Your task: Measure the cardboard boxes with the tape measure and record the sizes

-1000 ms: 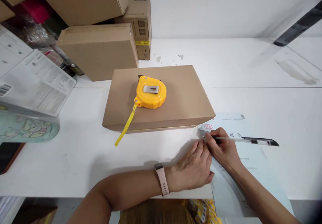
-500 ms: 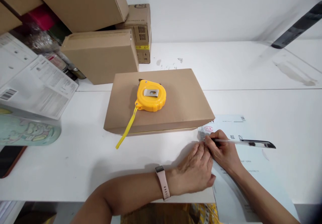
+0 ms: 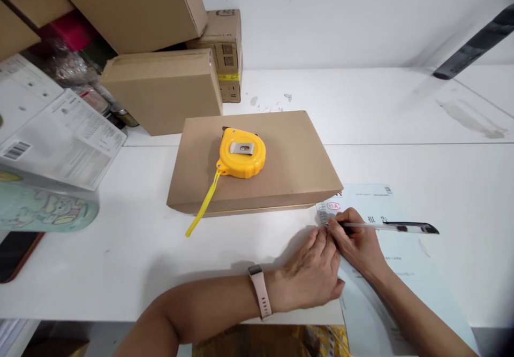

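The right hand (image 3: 357, 244), right of centre in the lower frame, pinches a black-and-clear pen (image 3: 409, 228) between thumb and fingers, its tip down at the left edge of a pale printed paper (image 3: 413, 268). Just beside it, the left hand (image 3: 311, 274) lies palm down by that edge, fingers loosely extended; whether anything is under the palm cannot be told. A pink watch strap (image 3: 261, 293) circles the left wrist. Mid-frame, a cardboard box (image 3: 297, 153) bears a yellow tape measure (image 3: 243, 156), its cord hanging over the front edge. More cartons (image 3: 164, 89) fill the upper left.
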Demonstrator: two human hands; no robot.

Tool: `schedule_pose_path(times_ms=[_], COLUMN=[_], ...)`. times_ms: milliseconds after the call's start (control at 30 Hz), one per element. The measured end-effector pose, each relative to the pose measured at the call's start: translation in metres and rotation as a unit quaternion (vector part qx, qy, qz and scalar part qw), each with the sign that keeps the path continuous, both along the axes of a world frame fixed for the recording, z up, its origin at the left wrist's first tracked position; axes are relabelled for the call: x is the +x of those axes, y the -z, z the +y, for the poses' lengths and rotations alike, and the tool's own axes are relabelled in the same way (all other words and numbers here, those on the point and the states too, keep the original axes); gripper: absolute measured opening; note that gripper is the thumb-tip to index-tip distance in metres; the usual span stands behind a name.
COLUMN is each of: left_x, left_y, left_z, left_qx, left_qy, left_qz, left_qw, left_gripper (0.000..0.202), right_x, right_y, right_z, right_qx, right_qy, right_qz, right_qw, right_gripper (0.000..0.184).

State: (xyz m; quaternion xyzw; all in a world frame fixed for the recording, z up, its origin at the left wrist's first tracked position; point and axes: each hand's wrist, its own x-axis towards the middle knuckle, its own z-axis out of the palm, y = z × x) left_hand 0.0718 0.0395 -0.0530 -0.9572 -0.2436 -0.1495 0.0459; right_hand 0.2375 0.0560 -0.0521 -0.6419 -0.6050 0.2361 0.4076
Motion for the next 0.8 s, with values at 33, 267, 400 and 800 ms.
schedule_pose_path(times_ms=[33,267,400,800], left_x=[-0.0001,-0.0002,0.0003,-0.0011], left_y=[0.0000,0.0011,0.0014,-0.0036], left_z=[0.0001,0.0002,0.0001,0.0000], left_qx=[0.001,0.004,0.005,-0.012], left_qy=[0.001,0.001,0.000,-0.004], left_qz=[0.000,0.005,0.008,0.026], left_qw=[1.000,1.000,1.000,1.000], left_gripper=[0.059,0.061,0.060,0.060], right_x=[0.0003,0.0018,0.0004,0.0022], right_y=[0.0000,0.0000,-0.0007,-0.0011], right_z=[-0.0004,-0.0016,-0.0002,-0.0006], right_qx=[-0.003,-0.021,-0.017,-0.023], right_qy=[0.003,0.034,0.032,0.017], right_qz=[0.000,0.018,0.022,-0.001], right_qw=[1.000,0.999,0.999,1.000], right_gripper=[0.026,0.027,0.029,0.029])
